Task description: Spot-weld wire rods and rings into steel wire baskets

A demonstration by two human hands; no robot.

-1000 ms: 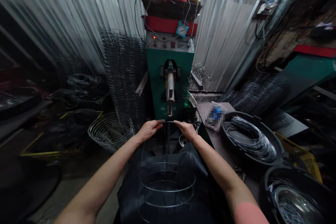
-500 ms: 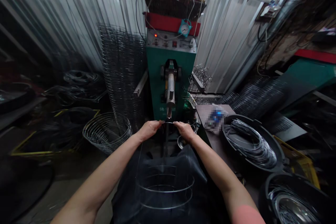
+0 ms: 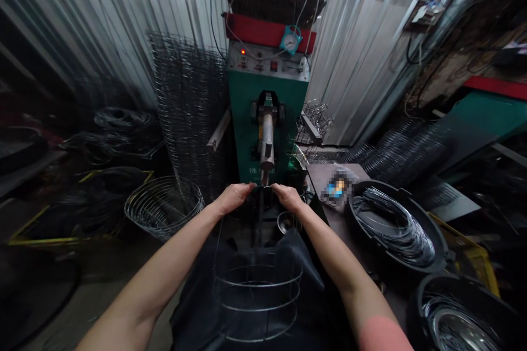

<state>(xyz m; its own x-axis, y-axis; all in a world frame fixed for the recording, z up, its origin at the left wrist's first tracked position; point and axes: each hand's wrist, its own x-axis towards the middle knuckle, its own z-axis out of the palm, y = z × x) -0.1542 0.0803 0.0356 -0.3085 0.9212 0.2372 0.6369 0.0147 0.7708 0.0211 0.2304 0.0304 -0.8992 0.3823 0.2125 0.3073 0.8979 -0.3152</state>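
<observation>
Now, at centre, left hand (image 3: 235, 197) and right hand (image 3: 288, 197) pinch the wire frame (image 3: 258, 286) by its far end, 1 each side, seemingly steadying it at the rod (image 3: 267, 134), its hoops (image 3: 260, 310) lower centre.

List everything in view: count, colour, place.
machines: apparently two, green-red, centre, right
gauge: one, teal, centre machine
tray: one, dark, atop centre machine
frame: one, silver, lower centre
ring stack: one, grey, left
basket: one, silver, left
tubs: two, black, right
wire: many lengths, silver, in tubs
bowls: apparently two, silver, right
crates: apparently two, yellow, left, right
packet: one, blurred, on table
wall: one, silver, behind
left hand: one, bare, on frame
right hand: one, bare, on frame
</observation>
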